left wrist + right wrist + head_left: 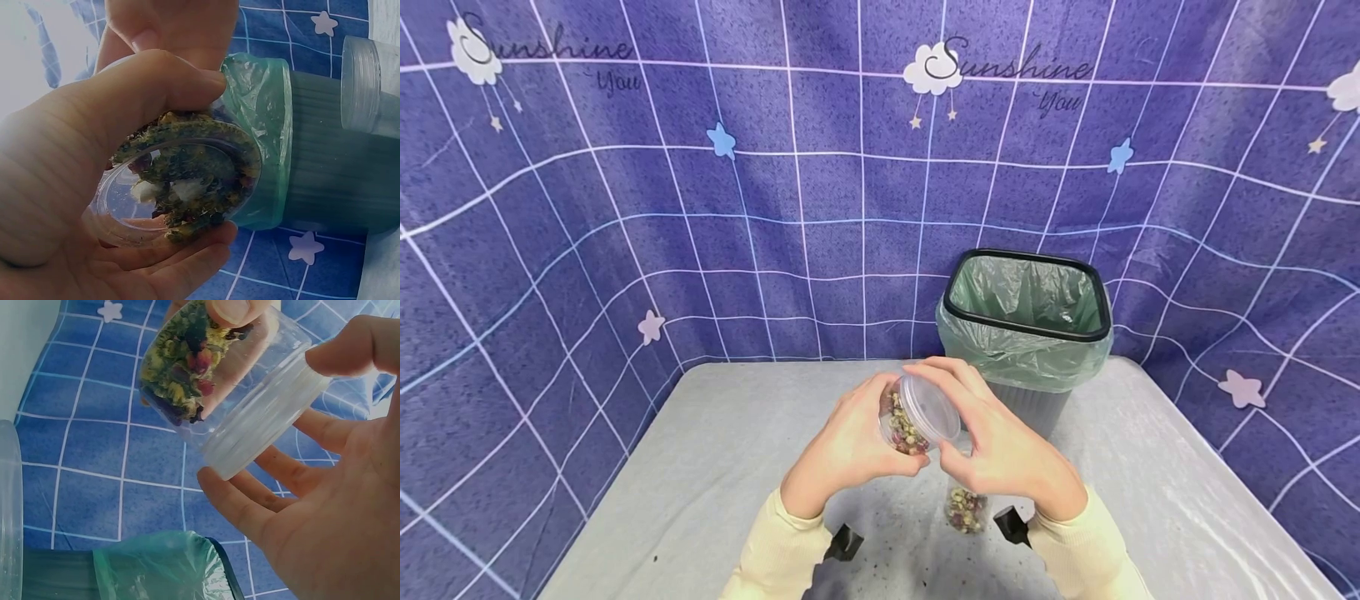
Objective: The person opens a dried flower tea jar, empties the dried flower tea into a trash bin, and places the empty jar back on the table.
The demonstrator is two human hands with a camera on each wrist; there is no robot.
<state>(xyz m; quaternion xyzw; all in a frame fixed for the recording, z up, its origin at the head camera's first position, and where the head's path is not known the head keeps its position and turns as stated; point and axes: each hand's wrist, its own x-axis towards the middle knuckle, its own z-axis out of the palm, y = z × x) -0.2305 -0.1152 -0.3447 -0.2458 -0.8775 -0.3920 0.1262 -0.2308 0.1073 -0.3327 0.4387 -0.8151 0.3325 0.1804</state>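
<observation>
A clear plastic jar [898,427] partly filled with dried flower buds and petals is held tilted above the table. My left hand [846,442] grips its body, the thumb on one side and fingers on the other. The clear screw lid [936,408] sits on the jar's mouth, and my right hand [1007,442] holds it by the rim between thumb and fingers. In the right wrist view, red and yellow buds [194,369] lie toward the jar's base. Below the hands, a second clear jar [966,510] with similar dried flowers stands on the table, partly hidden by the right hand.
A grey bin [1030,404] with a black rim and green liner bag [1026,354] stands at the table's back right. Small dark crumbs are scattered on the grey tabletop [737,467] near the front. A blue gridded cloth [820,250] hangs around the back and sides.
</observation>
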